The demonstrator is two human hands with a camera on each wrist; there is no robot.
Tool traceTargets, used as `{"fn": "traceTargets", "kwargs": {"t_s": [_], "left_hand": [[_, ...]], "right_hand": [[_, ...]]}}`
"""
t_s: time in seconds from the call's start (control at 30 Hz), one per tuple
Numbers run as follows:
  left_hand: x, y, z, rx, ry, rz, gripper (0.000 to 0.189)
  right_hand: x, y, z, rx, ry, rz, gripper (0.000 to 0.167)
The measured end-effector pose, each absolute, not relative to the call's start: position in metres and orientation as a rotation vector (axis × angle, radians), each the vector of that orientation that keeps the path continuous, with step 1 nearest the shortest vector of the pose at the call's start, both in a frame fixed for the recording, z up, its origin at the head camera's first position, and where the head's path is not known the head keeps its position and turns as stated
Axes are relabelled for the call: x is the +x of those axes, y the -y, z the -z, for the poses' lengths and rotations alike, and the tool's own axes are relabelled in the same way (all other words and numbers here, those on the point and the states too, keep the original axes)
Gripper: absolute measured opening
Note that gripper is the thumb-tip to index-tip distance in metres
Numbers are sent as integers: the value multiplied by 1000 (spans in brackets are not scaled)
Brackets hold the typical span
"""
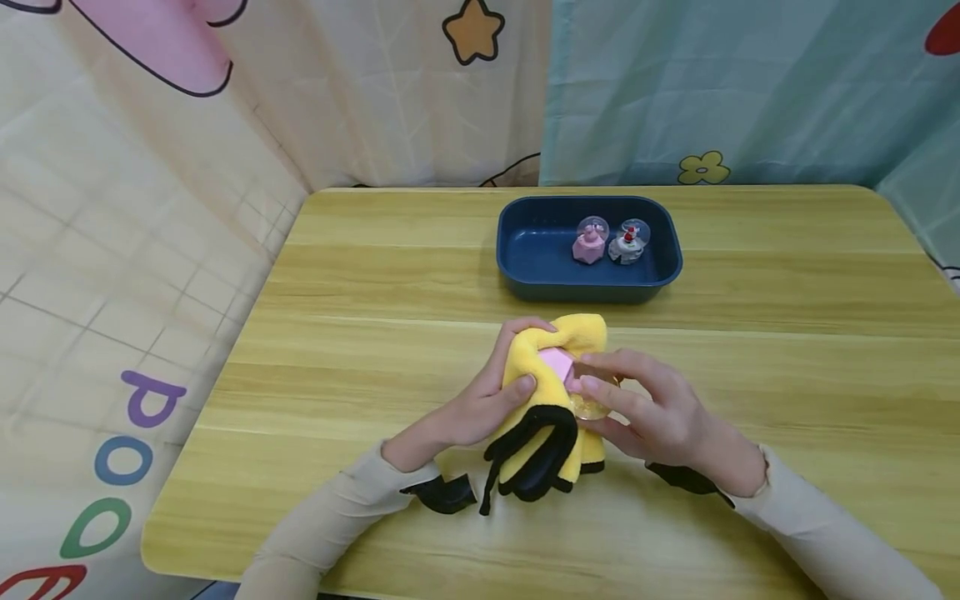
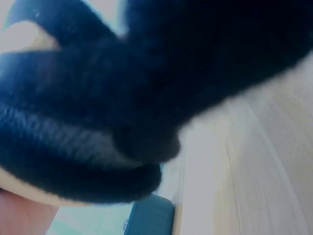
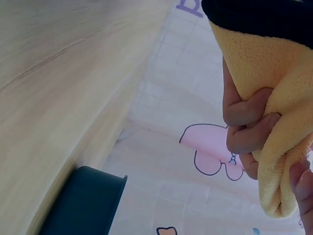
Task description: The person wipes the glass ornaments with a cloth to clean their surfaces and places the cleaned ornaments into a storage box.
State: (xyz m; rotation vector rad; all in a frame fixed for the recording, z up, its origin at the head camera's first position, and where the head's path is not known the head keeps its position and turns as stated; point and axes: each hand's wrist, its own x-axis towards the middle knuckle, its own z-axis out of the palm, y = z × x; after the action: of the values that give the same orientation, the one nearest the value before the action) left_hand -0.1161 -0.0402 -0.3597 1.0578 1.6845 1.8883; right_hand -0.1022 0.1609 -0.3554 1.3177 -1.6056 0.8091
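A yellow towel with black edging [image 1: 566, 329] is bunched over the near middle of the table. My left hand [image 1: 483, 400] grips it, thumb on top, around the pink base of a small snow globe [image 1: 557, 364]. From the right, my right hand [image 1: 663, 412] holds the globe's clear dome between thumb and fingers, partly covering it. Curled fingers [image 3: 249, 137] press into the towel's folds in the right wrist view. Dark, blurred towel edging [image 2: 83, 83] fills much of the left wrist view, where the globe is hidden.
A dark blue tray [image 1: 532, 250] stands behind the hands on the wooden table [image 1: 360, 317]. Inside it are a pink snow globe [image 1: 589, 243] and a white one with a red detail [image 1: 627, 246]. Printed curtains [image 1: 645, 92] hang behind the table.
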Motion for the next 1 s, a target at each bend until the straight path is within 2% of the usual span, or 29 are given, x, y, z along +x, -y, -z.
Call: {"fn": "traceTargets", "kwargs": {"t_s": [0.37, 0.73, 0.87, 1.0], "left_hand": [[-122, 40, 362, 925, -1682, -1916, 84], [-125, 51, 370, 600, -1518, -1994, 85], [-127, 62, 373, 471, -1388, -2097, 68], [-129, 78, 379, 311, -1154, -2197, 35]], "right_hand": [[-105, -165, 358, 1242, 1735, -869, 37], [-107, -165, 359, 1135, 1897, -1133, 48], [-112, -168, 358, 1096, 1919, -1257, 49], [-119, -173, 352, 1002, 1978, -1364, 46]]}}
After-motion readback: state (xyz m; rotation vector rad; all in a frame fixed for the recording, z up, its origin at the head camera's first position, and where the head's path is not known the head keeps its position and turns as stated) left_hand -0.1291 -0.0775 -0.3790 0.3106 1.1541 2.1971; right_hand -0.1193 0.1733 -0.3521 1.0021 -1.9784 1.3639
